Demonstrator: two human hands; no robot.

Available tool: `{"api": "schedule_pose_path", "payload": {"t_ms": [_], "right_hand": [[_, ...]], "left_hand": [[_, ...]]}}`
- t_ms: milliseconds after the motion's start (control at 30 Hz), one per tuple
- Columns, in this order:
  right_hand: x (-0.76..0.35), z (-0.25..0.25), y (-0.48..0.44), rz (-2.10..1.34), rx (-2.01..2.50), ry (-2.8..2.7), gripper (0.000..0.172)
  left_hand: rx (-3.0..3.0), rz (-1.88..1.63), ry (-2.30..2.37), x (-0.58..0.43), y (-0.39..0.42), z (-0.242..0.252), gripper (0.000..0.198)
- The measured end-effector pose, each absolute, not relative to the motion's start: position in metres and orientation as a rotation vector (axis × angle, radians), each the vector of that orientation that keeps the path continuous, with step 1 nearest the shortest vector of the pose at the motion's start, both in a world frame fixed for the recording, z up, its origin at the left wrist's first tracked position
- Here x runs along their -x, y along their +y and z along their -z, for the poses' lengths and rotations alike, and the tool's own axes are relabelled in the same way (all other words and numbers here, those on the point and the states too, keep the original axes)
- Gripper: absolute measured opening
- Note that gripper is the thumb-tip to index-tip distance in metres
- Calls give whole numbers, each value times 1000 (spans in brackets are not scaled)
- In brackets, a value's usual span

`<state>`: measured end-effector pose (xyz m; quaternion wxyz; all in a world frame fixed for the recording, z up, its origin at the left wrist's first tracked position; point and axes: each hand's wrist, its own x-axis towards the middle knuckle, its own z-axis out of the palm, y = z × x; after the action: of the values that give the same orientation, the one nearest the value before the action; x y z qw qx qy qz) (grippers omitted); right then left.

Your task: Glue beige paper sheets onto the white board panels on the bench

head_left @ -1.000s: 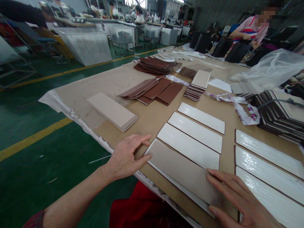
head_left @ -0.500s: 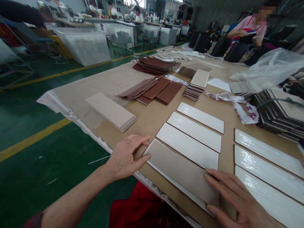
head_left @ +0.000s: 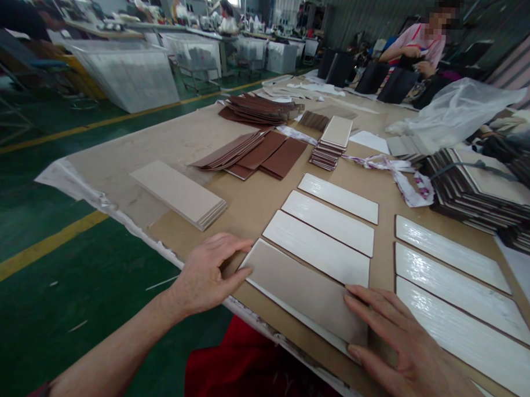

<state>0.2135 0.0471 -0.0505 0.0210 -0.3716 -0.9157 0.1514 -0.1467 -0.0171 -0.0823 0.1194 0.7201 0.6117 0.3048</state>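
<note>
A flat beige panel (head_left: 307, 290) lies over a white glossy panel (head_left: 296, 313), whose edge shows along its near side. At the left end my left hand (head_left: 212, 272) has its thumb and forefinger at the two corners, gripping that end. My right hand (head_left: 394, 336) spans the opposite end, with fingertips on the far edge and the thumb on the near edge. Beyond lie several white glossy panels with dark rims, including one right behind (head_left: 318, 245). More glossy panels (head_left: 461, 309) form a second row to the right.
A stack of beige panels (head_left: 178, 192) lies left on the table (head_left: 114, 141). Brown pieces (head_left: 266, 155) and a small panel stack (head_left: 332, 143) sit farther back. Tied dark-edged panels (head_left: 474, 182) and clear plastic (head_left: 459, 110) are right. A co-worker (head_left: 420, 44) stands at the far end.
The whole view has shifted, so the table and both hands appear slightly farther left. My hands keep the same grip at the ends of the beige panel.
</note>
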Motion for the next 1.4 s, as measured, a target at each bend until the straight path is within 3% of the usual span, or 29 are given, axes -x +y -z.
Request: {"api": "schedule_pose_path", "payload": {"t_ms": [300,533,1100,1400], "right_hand": [[-219,59,48,-454,1123,-2841,53],[-211,43,47,-537,1092,-2838,49],[-207,42,33,-625,1074,-2772,48],[-204,41,25,-559,1092,-2785,46]], "left_hand": [[-2113,-882,1792,146,-15,82,38],[-2267,-857,1676,149,-14,85,23],[-2360,-847,1662,154,-13,95,27],[-2384,-832,1622,155,-13,93,47]]}}
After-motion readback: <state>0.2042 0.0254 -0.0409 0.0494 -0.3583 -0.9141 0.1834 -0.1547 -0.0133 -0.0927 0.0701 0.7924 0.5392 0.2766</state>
